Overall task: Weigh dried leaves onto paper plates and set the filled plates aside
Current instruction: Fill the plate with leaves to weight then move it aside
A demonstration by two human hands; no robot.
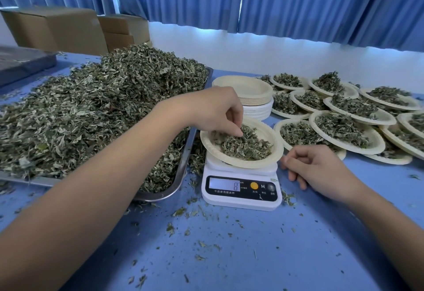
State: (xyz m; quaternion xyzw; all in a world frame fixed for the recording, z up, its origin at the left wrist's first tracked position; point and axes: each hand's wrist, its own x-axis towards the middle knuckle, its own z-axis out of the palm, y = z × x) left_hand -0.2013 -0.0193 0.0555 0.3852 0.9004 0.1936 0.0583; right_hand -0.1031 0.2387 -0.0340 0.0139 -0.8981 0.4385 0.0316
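Note:
A paper plate holding dried leaves sits on a white digital scale whose display reads 8. My left hand hovers over the plate's left side, fingertips pinched into the leaves there. My right hand rests on the blue table just right of the scale, fingers loosely curled, holding nothing. A big heap of dried leaves fills a steel tray to the left of the scale.
A stack of empty paper plates stands behind the scale. Several filled plates overlap at the right. Cardboard boxes and blue curtains line the back. Leaf crumbs litter the blue table.

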